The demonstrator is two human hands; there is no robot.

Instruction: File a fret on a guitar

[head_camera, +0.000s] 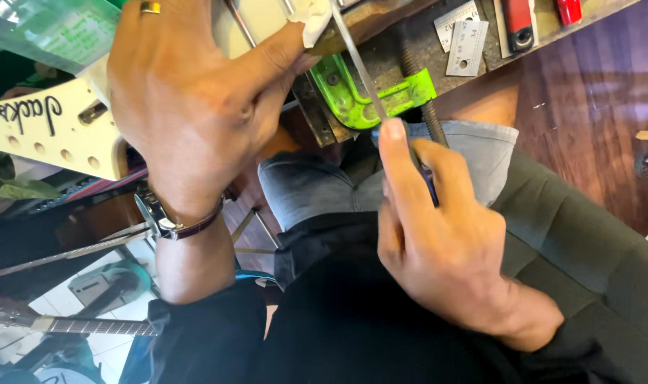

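Note:
My left hand (189,92), with a ring and a wristwatch, lies over the cream guitar headstock (46,131) and neck, its thumb pressing a small white piece (315,21) at the neck's end. My right hand (438,235) grips a thin metal file (359,67) by its dark handle, index finger stretched along the blade. The blade runs up to the white piece beside my left thumb.
A green clamp (367,99) with a threaded screw grips the wooden bench edge (381,14). Small metal gauges (466,46) and red tools (519,21) lie on the bench. Another guitar neck (96,326) sits at lower left. I sit on a dark green seat (580,227).

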